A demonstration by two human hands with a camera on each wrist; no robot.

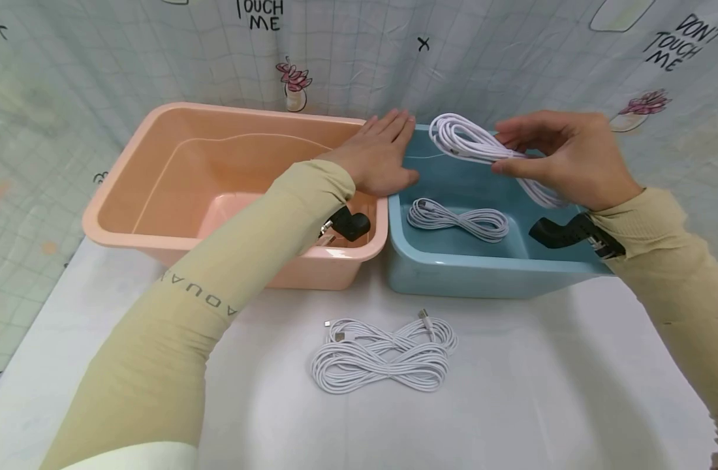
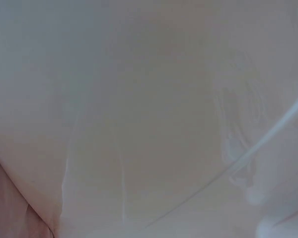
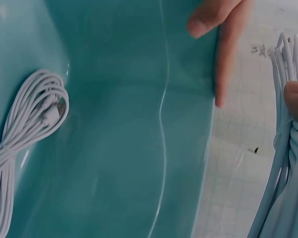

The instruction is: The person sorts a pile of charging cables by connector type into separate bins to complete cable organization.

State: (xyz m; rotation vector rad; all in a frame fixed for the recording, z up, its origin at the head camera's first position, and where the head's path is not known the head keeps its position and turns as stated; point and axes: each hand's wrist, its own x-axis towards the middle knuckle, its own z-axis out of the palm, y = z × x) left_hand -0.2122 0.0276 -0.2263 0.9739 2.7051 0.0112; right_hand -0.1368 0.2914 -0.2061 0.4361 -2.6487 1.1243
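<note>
Cable bundle (image 1: 465, 139) pinched in right hand (image 1: 576, 156) over blue bin (image 1: 470, 266) needs snug holding, left hand (image 1: 380, 156) straight-fingered at bin's left.

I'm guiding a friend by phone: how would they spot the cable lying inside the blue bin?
Find the blue bin beside the peach bin. Inside, toward the peach side, lies a coiled white cable, narrow-waisted. Unlike the coil gripped by the right hand or the cables on the table, it lies in the bin, untouched.
</note>
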